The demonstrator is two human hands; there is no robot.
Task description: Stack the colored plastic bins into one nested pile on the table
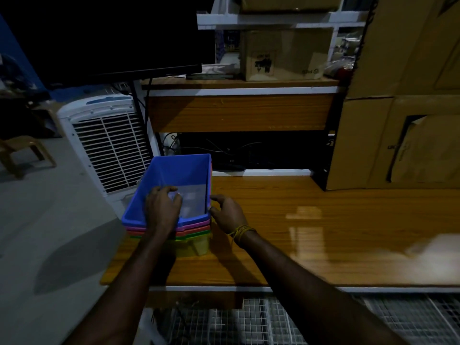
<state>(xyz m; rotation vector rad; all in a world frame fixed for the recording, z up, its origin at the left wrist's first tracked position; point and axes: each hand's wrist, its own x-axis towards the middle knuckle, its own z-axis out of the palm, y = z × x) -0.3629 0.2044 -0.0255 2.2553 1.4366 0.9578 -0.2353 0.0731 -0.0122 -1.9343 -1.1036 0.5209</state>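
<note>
Your left hand point(163, 207) presses down inside the blue bin point(174, 180) atop the nested pile at the desk's point(286, 232) left corner — its long axis runs away from you — while your right hand point(227, 211), grip loosely open and holding nothing, touches the bin's right rim.

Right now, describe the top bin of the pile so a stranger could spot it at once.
Find the glossy wooden table and go to its left end, in front of the white slatted cooler. A nested pile of bins sits there. The blue bin is the uppermost one, above the pink, orange, green and yellow rims, with the left hand inside it.
</note>
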